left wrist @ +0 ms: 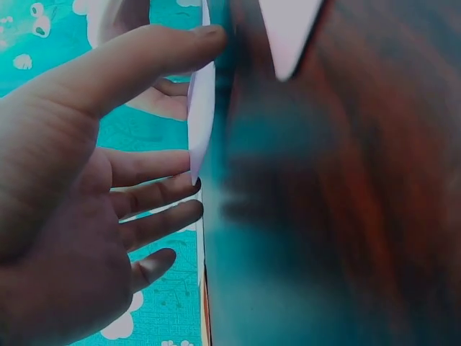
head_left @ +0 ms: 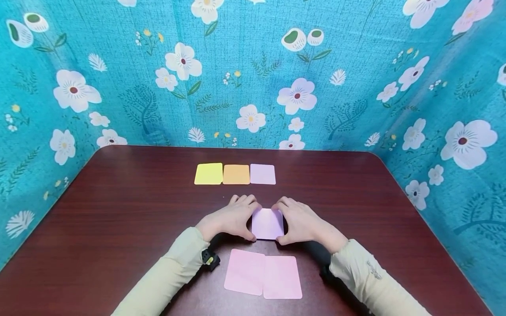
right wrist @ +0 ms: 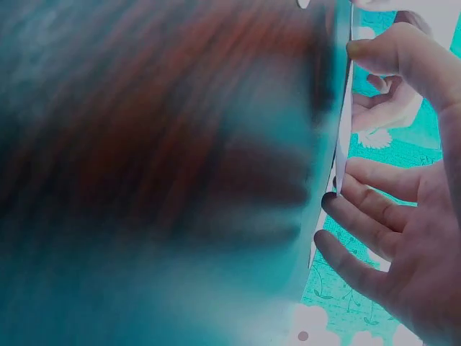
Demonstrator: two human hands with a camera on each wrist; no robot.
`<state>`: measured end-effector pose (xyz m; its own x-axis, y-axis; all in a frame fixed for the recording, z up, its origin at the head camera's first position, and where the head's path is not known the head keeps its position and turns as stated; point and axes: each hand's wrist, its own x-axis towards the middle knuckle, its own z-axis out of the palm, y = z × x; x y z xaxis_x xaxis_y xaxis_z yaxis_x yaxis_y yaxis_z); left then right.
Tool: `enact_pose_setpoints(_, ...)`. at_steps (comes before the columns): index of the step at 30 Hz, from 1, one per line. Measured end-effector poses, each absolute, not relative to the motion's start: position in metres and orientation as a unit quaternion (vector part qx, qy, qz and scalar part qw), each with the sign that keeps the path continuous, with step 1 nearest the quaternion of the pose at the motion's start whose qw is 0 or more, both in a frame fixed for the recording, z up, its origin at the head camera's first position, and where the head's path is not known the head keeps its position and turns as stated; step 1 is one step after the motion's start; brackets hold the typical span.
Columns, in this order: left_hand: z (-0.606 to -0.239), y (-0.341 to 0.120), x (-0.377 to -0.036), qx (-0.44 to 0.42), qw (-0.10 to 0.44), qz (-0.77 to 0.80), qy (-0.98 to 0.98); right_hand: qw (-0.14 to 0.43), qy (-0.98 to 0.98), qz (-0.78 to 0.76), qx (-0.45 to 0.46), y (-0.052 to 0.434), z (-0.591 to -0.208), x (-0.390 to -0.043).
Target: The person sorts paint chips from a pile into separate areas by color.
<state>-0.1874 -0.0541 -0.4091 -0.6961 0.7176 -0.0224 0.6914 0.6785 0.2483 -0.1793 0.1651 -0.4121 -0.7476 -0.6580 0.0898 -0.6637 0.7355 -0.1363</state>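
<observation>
A lilac square card (head_left: 267, 224) lies between my two hands at the middle of the table. My left hand (head_left: 234, 218) holds its left side, thumb at the near corner and index finger at the far corner. On the right side my right hand (head_left: 299, 220) holds it the same way. In the left wrist view the card (left wrist: 202, 108) appears edge-on and slightly bowed, and the other fingers spread past it. The right wrist view also catches the card (right wrist: 345, 137) edge-on, beside the thumb and fingertips.
Two pink square cards (head_left: 244, 271) lie side by side nearer me, edges touching. Farther back, a yellow card (head_left: 208, 174), an orange card (head_left: 236, 174) and another lilac card (head_left: 262, 174) form a row on the dark wooden table (head_left: 130, 197). A blue floral curtain (head_left: 245, 74) hangs behind.
</observation>
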Motion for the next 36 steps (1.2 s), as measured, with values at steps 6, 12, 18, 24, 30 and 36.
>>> enact_pose_setpoints(6,-0.412,-0.056,-0.191,0.379,0.056,0.111,0.917,0.006,-0.931,0.080,0.357,0.162,-0.412,-0.182)
enact_pose_setpoints(12,-0.413,-0.059,-0.197,0.377,0.045,0.118,0.918,-0.002,-0.933,0.074,0.353,0.162,-0.412,-0.187)
enact_pose_setpoints(18,-0.413,-0.062,-0.201,0.369,0.054,0.117,0.920,-0.026,-0.936,0.066,0.345,0.162,-0.410,-0.190)
enact_pose_setpoints(24,-0.413,-0.062,-0.206,0.366,0.061,0.124,0.921,-0.029,-0.938,0.062,0.340,0.161,-0.408,-0.195)
enact_pose_setpoints(30,-0.413,-0.063,-0.214,0.357,0.066,0.124,0.924,-0.034,-0.945,0.051,0.322,0.160,-0.408,-0.203)
enact_pose_setpoints(36,-0.415,-0.064,-0.222,0.343,0.076,0.126,0.928,-0.038,-0.946,0.039,0.318,0.158,-0.408,-0.212)
